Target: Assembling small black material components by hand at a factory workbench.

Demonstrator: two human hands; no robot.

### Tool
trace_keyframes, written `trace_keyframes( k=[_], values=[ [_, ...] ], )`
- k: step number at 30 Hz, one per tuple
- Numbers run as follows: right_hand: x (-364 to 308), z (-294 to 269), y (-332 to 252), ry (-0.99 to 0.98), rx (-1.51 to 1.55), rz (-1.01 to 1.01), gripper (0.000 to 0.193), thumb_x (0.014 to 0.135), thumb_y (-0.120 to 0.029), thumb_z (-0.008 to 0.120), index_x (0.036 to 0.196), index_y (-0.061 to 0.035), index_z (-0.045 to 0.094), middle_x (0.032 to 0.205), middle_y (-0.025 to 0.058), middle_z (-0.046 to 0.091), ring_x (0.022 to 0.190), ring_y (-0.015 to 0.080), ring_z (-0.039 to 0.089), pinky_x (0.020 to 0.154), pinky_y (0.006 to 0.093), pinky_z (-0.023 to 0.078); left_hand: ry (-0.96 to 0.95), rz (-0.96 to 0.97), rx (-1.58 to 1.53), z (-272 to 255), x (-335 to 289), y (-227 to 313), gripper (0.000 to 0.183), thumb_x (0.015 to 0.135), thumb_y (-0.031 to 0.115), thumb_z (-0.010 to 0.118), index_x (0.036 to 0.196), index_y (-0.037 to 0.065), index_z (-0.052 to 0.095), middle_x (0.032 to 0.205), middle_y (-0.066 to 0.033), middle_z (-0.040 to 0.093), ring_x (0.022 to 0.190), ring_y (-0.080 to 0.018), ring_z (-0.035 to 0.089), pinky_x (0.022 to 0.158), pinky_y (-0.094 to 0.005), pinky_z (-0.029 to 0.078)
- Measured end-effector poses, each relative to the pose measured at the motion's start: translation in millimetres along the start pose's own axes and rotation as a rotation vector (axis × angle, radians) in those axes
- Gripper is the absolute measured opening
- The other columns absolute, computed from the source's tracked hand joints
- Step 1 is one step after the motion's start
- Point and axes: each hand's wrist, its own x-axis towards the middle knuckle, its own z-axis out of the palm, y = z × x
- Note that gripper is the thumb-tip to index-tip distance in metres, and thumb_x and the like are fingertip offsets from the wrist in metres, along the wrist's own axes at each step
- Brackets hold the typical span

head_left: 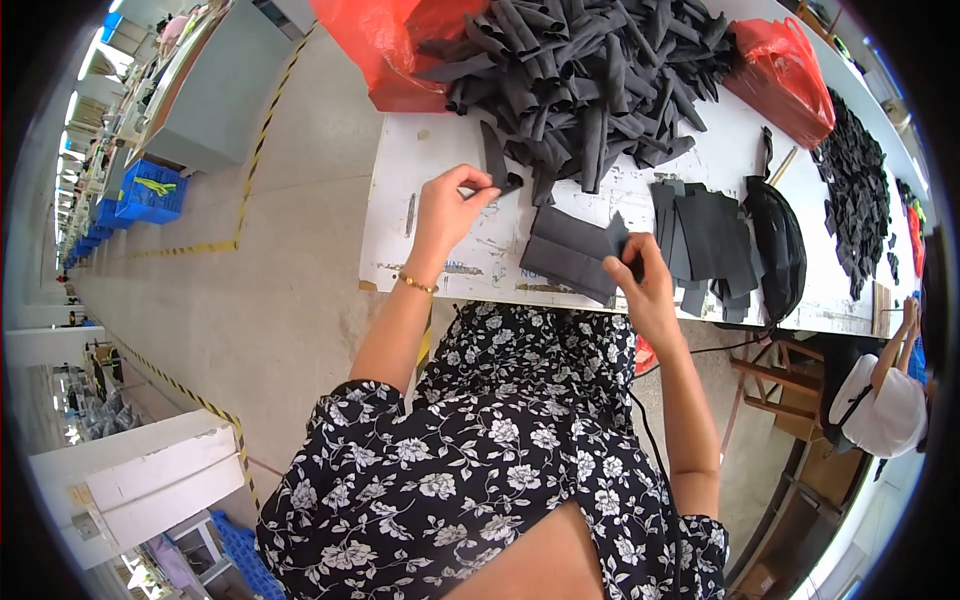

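My left hand is closed in a pinch over the white table, its fingertips at the lower end of a narrow dark fabric strip. To the right, my right hand pinches a small dark fabric piece whose corner sticks up past the fingers. Beneath and beside that hand lies a flat dark grey fabric panel with crease lines across it, near the table's front edge. A large heap of rolled dark fabric pieces rises just beyond both hands.
Flat dark fabric pieces overlap right of my right hand, beside a black pouch-like item. Red plastic bags flank the heap. Another dark pile lies farther right, near a seated person. Blue crates stand at left.
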Motion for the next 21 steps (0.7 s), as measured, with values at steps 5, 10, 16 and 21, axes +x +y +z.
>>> trace_keyframes(
  k=[5, 10, 16, 21],
  values=[
    [18, 32, -51, 0.047, 0.067, -0.072, 0.048, 0.077, -0.017, 0.079, 0.114, -0.0036, 0.052, 0.079, 0.0008, 0.047, 0.074, 0.0100, 0.044, 0.067, 0.0241, 0.040, -0.079, -0.120, -0.411, 13, -22, 48, 0.013, 0.076, 0.006, 0.077, 0.083, 0.003, 0.065, 0.075, 0.0001, 0.068, 0.067, -0.0053, 0.061, 0.054, -0.0210, 0.042],
    [40, 42, -40, 0.056, 0.048, -0.018, 0.024, 0.079, -0.014, 0.076, 0.095, -0.0011, 0.062, 0.081, 0.0019, 0.062, 0.073, 0.0084, 0.050, 0.069, 0.0237, 0.044, -0.199, -0.069, -0.362, 12, -28, 82, 0.015, 0.075, 0.005, 0.078, 0.083, 0.003, 0.065, 0.073, -0.0005, 0.067, 0.066, -0.0064, 0.060, 0.057, -0.0219, 0.044],
    [33, 30, -47, -0.015, 0.184, -0.020, 0.017, 0.092, -0.013, 0.064, 0.092, 0.0035, 0.063, 0.076, 0.0020, 0.061, 0.074, 0.0066, 0.051, 0.067, 0.0248, 0.045, -0.324, -0.127, -0.516, 16, -30, 75, 0.017, 0.080, 0.013, 0.075, 0.085, 0.000, 0.064, 0.075, -0.0006, 0.065, 0.066, -0.0071, 0.056, 0.060, -0.0228, 0.045],
    [42, 18, -57, -0.082, -0.271, -0.293, 0.021, 0.090, -0.014, 0.065, 0.100, 0.0044, 0.061, 0.082, 0.0105, 0.063, 0.071, 0.0156, 0.056, 0.068, 0.0260, 0.045, -0.664, -0.078, -0.400, 19, -26, 61, 0.027, 0.089, 0.025, 0.067, 0.087, -0.001, 0.061, 0.074, -0.0008, 0.063, 0.065, -0.0077, 0.051, 0.063, -0.0234, 0.043]
  ],
)
